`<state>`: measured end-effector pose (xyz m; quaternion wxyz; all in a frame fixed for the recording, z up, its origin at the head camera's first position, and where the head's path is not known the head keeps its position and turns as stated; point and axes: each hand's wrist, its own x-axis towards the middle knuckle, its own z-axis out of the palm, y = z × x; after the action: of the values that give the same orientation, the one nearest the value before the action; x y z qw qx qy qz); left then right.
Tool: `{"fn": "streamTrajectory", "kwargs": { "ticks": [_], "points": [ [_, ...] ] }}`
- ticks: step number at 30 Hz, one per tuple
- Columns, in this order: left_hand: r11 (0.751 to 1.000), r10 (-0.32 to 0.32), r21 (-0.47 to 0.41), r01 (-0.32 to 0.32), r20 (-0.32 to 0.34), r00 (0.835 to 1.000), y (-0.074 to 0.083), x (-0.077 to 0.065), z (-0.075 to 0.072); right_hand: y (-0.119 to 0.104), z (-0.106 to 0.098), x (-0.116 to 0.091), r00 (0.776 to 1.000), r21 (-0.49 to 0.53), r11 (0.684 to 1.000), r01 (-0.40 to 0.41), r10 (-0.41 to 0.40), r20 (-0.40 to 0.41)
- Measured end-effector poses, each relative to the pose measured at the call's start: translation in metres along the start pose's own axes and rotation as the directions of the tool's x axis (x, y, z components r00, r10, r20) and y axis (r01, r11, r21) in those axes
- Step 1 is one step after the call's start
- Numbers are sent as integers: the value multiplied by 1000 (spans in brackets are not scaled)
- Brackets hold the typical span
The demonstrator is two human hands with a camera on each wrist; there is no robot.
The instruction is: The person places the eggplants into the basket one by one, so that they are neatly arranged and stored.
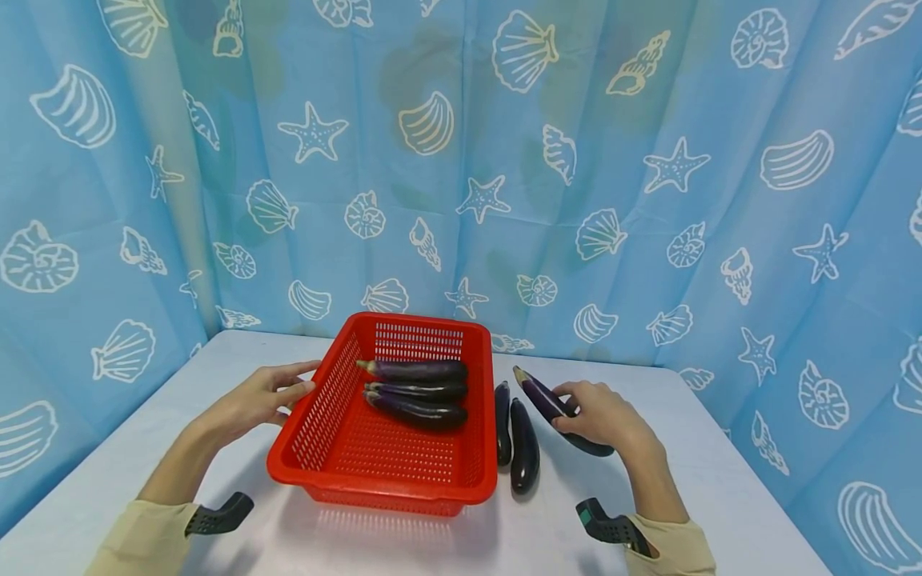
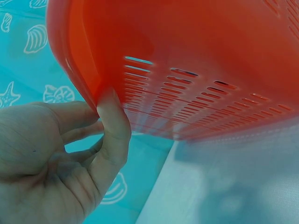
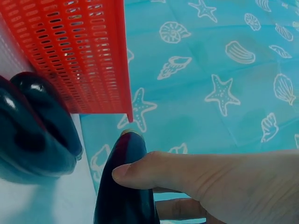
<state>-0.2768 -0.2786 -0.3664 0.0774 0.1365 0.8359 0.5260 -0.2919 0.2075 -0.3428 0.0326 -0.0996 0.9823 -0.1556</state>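
A red plastic basket (image 1: pixel 392 464) with slotted walls stands on the white table. Three eggplants lie side by side inside it, the front eggplant (image 1: pixel 418 412) nearest the middle. My left hand (image 1: pixel 248 400) is at the basket's left rim; in the left wrist view the fingers (image 2: pixel 114 130) hook up under the lip and grip it. To the right of the basket, my right hand (image 1: pixel 598 412) holds another eggplant (image 3: pixel 124 200) round its middle, thumb across the near side, stem end tilted toward the far left. Two more eggplants (image 1: pixel 524 448) lie between that hand and the basket.
A white cloth-like surface covers the table (image 1: pixel 720 496). Behind and to both sides hangs a blue curtain (image 1: pixel 648 224) with white shell and starfish prints. Dark wrist mounts (image 1: pixel 219 514) jut out from both sleeves.
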Motion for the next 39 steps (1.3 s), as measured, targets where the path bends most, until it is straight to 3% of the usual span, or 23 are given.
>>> {"fn": "streamTrajectory", "kwargs": {
  "ticks": [19,39],
  "points": [
    [1000,11,-11,-11,19,1000,0,1,-1,-18,-9,-11,1000,-19,1000,20,-20,-23],
    [1000,3,1,-3,22,1000,1,1,-1,-38,-12,-17,994,-32,995,96,-98,-58]
  ]
}}
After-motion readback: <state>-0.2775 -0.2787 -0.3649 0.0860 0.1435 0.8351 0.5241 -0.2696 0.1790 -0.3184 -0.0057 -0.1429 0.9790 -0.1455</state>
